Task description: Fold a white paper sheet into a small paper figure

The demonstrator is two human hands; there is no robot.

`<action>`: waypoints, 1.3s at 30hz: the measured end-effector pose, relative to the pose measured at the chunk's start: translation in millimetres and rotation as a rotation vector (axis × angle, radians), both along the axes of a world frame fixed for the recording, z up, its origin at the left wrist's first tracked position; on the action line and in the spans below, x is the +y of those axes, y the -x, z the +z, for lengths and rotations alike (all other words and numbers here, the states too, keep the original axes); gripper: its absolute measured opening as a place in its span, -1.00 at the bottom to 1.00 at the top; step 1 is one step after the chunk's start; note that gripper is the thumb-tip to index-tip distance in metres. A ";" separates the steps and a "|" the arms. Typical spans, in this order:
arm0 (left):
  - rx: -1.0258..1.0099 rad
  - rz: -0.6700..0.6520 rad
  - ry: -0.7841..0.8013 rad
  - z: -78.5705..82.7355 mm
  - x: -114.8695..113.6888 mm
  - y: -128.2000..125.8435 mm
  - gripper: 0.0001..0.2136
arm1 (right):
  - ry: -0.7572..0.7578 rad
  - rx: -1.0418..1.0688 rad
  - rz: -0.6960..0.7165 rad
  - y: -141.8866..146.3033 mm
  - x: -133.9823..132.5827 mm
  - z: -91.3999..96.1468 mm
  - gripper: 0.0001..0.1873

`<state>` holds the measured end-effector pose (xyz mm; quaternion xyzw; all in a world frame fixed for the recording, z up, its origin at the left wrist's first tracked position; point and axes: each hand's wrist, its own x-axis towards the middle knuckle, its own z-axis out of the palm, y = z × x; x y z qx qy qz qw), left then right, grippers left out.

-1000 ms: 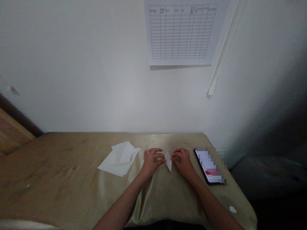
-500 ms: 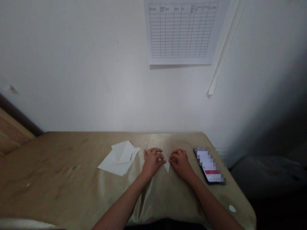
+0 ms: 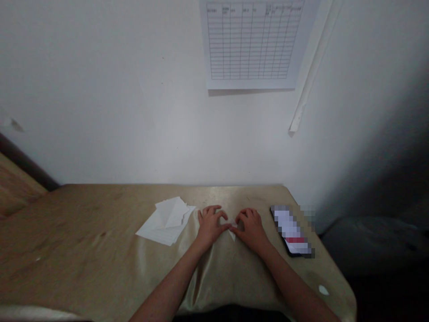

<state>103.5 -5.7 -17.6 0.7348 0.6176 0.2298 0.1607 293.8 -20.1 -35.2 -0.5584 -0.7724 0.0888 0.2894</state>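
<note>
A small piece of folded white paper (image 3: 233, 235) lies on the cloth-covered table between my hands, its pointed end toward me. My left hand (image 3: 211, 224) pinches its left side with thumb and index finger, the other fingers curled above the table. From the right, my right hand (image 3: 250, 226) grips the paper too, its thumb pressed near the middle. The two thumbs nearly meet over it and hide the upper part. Left of my left hand rests a loose stack of white paper sheets (image 3: 157, 230), with a creased, folded piece on top.
A phone (image 3: 291, 232) with a lit, blurred screen lies to the right on the table (image 3: 83, 250). A small white scrap (image 3: 323, 290) sits near the right front corner. On the wall behind hangs a printed table sheet (image 3: 251, 44).
My right thumb has shifted left across the folded paper, toward my left thumb. Less of the paper shows now. The stack and the phone have stayed in place.
</note>
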 end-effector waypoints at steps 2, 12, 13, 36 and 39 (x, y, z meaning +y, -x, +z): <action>0.007 -0.003 -0.002 -1.4 0.0 0.2 -0.78 | -0.004 -0.024 0.001 0.4 0.6 0.5 -0.71; 0.006 -0.001 -0.012 -5.0 1.1 2.2 -0.77 | 0.077 -0.006 0.067 -8.3 0.6 8.3 -0.61; 0.001 -0.004 -0.012 -5.0 0.7 2.2 -0.77 | 0.079 -0.004 0.080 -9.7 -0.2 8.8 -0.60; -0.071 0.057 -0.120 -5.1 2.1 5.2 -0.95 | -0.050 0.011 0.239 -5.9 -3.0 2.1 -0.85; -0.089 0.057 -0.125 -3.3 2.8 5.5 -0.95 | -0.039 0.038 0.264 -7.2 -1.2 0.0 -0.85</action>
